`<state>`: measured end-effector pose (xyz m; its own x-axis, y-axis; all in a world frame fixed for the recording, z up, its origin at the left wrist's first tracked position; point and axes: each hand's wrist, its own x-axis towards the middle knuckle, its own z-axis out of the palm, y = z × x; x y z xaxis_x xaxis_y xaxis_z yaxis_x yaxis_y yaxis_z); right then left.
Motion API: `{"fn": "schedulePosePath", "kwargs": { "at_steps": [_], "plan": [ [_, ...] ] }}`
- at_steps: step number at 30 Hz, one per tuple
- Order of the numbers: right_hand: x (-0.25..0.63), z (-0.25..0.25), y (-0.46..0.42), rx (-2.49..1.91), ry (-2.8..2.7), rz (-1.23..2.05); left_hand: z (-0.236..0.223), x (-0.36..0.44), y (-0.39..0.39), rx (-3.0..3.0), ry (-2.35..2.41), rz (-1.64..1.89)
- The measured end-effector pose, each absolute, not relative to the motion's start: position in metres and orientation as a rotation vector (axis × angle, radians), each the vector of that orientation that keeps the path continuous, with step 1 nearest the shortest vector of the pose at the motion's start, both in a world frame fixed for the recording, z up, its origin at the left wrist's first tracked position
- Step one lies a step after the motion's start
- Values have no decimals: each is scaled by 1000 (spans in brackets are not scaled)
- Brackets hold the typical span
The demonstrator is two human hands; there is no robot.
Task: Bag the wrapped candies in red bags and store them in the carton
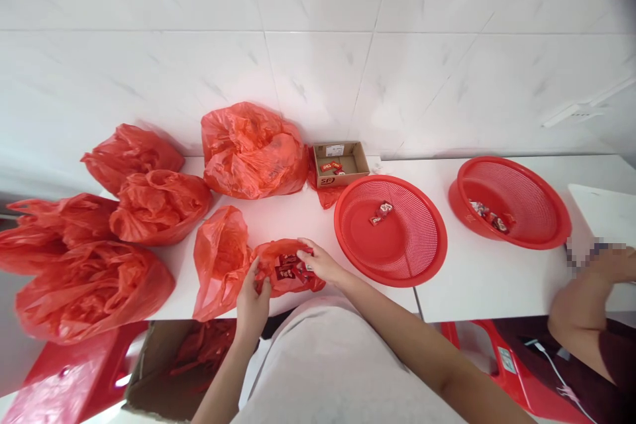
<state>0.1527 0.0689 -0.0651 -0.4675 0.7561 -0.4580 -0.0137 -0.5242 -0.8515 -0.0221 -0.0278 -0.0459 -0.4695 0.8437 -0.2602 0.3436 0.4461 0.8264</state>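
A small red plastic bag (278, 248) lies open at the table's front edge, right before my body. Inside it are several small dark-red and white wrapped packets (287, 267). My left hand (253, 298) is closed on the bag's left rim, thumb and fingers pinching the film. On the opposite side, my right hand (320, 261) is closed at the right rim, its fingertips over the packets; whether it also grips a packet is hard to make out. Another red bag (223, 255) stands with its mouth open just left of my left hand.
Filled red bags (253, 152) crowd the table's left and back. A small cardboard box (354, 162) holds a few packets. Red baskets (422, 212) stand to the right, packets inside. A co-worker's arm (581, 298) is at far right. Below the table sits a carton (154, 371).
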Motion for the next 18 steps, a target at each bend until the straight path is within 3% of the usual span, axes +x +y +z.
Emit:
{"fn": "schedulePosePath", "kwargs": {
  "at_steps": [6,11,18],
  "plan": [
    [175,-52,95,-1114,-1543,1671,-50,-27,-25,951,1959,928],
    [261,-47,150,-1593,-1710,1109,-50,-31,-27,957,1981,872],
    [359,-75,184,-1984,-1955,791,-45,-25,-24,1058,2085,764]
  ]
}}
